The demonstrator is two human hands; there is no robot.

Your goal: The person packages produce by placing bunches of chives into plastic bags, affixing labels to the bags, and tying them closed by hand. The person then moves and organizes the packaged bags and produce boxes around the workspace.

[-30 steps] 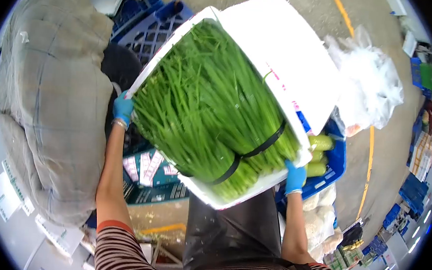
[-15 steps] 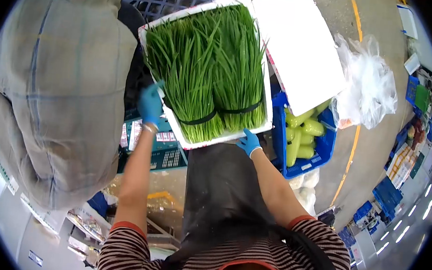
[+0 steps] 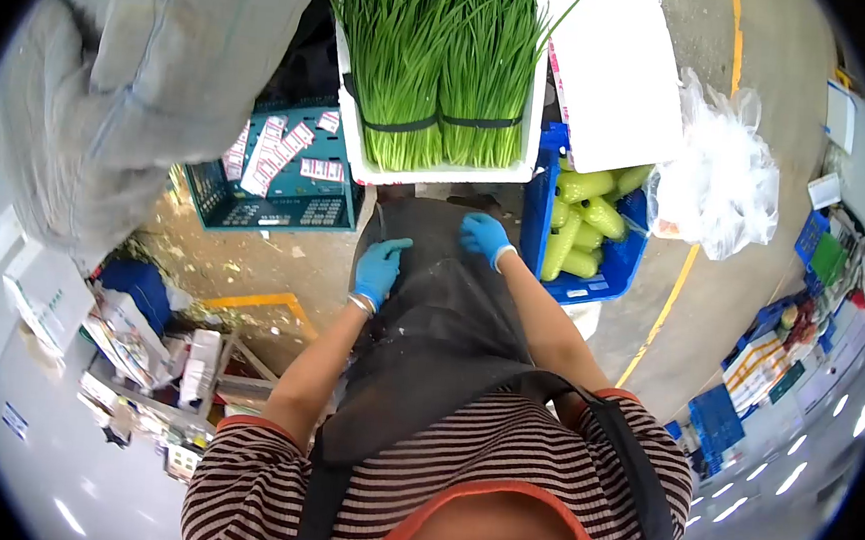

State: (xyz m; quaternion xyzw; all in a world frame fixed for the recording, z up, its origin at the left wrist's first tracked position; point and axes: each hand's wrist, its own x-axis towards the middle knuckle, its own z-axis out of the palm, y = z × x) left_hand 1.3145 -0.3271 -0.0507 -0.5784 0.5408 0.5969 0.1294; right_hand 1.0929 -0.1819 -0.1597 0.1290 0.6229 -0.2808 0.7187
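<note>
A white foam box stands in front of me, filled with two bundles of long green stalks, each bound by a black band. My left hand, in a blue glove, is over the dark apron, holding nothing, its index finger stretched out. My right hand, also gloved in blue, hovers at the apron's right side below the box, its fingers partly curled and apart. Neither hand touches the box.
Right of the box, a blue crate holds pale green gourds under a white foam lid. A clear plastic bag lies beyond. On the left are a teal crate with printed labels and a large grey sack.
Both hands have let go of the foam box and drawn back to the apron. The box, held tilted earlier, now rests level and appears higher in view.
</note>
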